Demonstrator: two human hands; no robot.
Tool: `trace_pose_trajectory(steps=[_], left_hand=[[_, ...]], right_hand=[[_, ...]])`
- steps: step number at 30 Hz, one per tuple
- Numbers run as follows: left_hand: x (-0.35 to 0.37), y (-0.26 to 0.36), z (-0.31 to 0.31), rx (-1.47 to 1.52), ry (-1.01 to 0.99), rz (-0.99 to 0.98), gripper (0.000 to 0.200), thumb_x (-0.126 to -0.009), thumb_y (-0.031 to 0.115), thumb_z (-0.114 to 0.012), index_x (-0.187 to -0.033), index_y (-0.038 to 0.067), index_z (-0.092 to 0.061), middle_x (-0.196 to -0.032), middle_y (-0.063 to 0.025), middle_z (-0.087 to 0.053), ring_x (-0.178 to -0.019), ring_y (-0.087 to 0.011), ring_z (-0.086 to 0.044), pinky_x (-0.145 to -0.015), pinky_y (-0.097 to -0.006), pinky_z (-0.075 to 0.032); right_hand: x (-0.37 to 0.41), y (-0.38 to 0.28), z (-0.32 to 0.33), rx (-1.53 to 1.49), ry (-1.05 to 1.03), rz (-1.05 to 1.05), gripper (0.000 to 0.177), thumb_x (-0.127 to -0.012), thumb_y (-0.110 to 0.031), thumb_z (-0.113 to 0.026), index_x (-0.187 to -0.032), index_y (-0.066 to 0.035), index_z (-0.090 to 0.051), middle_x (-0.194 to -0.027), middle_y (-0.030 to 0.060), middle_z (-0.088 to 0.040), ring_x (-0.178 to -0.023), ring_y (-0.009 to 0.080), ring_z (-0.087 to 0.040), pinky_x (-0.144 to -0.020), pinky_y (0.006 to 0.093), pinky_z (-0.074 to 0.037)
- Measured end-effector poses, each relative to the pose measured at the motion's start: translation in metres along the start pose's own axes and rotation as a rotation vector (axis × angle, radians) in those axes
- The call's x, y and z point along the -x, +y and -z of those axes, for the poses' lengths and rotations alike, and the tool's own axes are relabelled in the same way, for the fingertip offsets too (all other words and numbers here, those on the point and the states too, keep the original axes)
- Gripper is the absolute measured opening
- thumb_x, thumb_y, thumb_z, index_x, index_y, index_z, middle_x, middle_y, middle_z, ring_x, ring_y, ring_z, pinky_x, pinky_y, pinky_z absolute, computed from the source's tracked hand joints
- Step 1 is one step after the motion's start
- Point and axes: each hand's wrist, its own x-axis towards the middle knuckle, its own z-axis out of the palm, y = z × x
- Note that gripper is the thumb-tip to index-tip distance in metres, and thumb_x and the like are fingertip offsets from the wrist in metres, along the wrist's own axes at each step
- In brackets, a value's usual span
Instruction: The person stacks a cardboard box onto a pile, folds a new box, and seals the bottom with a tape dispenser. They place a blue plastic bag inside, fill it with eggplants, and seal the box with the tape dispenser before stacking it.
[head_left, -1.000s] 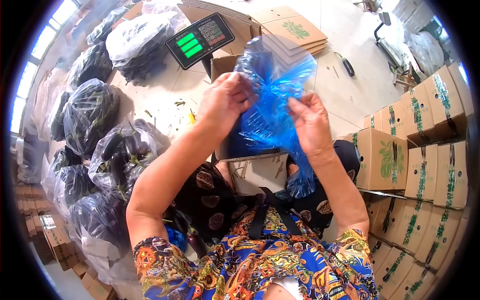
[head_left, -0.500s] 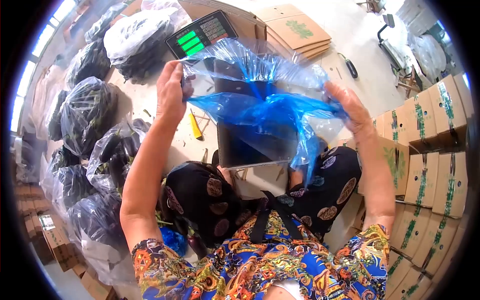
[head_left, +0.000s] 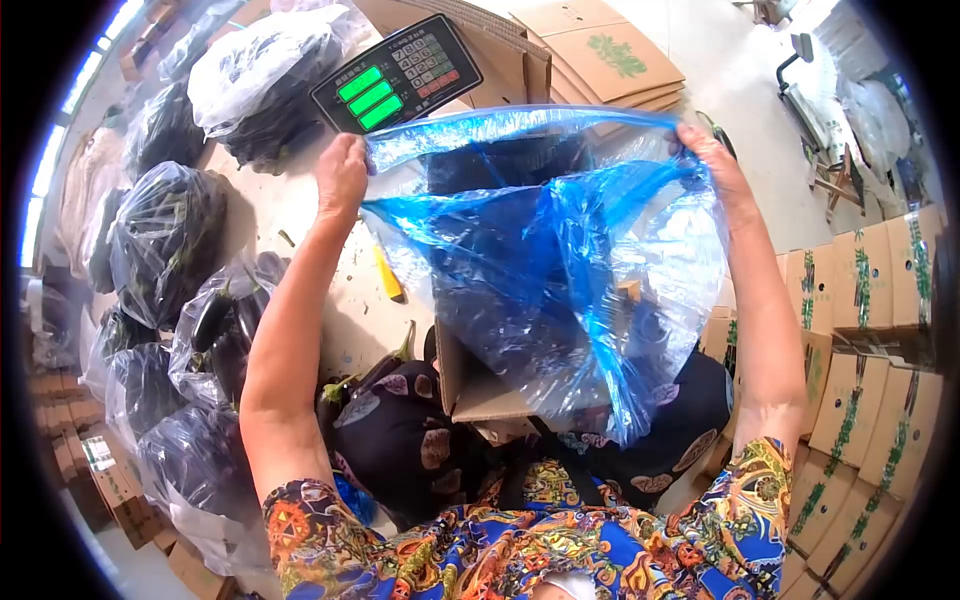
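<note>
A thin blue plastic bag is stretched wide between my two hands, its mouth spread apart. My left hand is closed on the bag's left edge, and my right hand grips the right edge. The body of the bag hangs down toward my lap, over a cardboard box that stands between my knees. Much of the box, with its dark inside, shows only through the film. Several eggplants lie beside my left knee, partly hidden.
Bagged eggplants are heaped along the left. A digital scale display glows green at the back, near flattened cartons. A yellow-handled tool lies on the floor. Printed cardboard boxes are stacked at the right.
Both hands have pulled further apart, and the bag's mouth is stretched wider and tauter. The bag's body has dropped open lower over the box. My view has shifted slightly.
</note>
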Motion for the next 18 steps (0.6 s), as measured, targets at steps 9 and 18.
trace_pose_trajectory(steps=[9, 18], left_hand=[[0.080, -0.001, 0.017, 0.225, 0.086, 0.450, 0.057, -0.091, 0.038, -0.057, -0.133, 0.000, -0.048, -0.126, -0.0167, -0.055, -0.115, -0.0260, -0.054, -0.092, -0.0369, -0.046], [0.166, 0.082, 0.017, 0.191, -0.659, 0.298, 0.063, -0.092, 0.033, -0.056, -0.142, 0.001, -0.037, -0.137, -0.0167, -0.048, -0.125, -0.0236, -0.046, -0.107, -0.0385, -0.033]], right_hand=[[0.031, 0.044, 0.016, 0.752, 0.161, -0.185, 0.038, -0.088, -0.037, -0.063, -0.106, -0.004, -0.069, -0.100, 0.0089, -0.071, -0.093, 0.0233, -0.066, -0.080, 0.0373, -0.052], [0.106, 0.048, -0.090, 0.570, -0.409, -0.221, 0.077, -0.074, -0.036, -0.072, -0.136, 0.001, -0.043, -0.125, 0.0174, -0.056, -0.113, 0.0253, -0.054, -0.101, 0.0358, -0.041]])
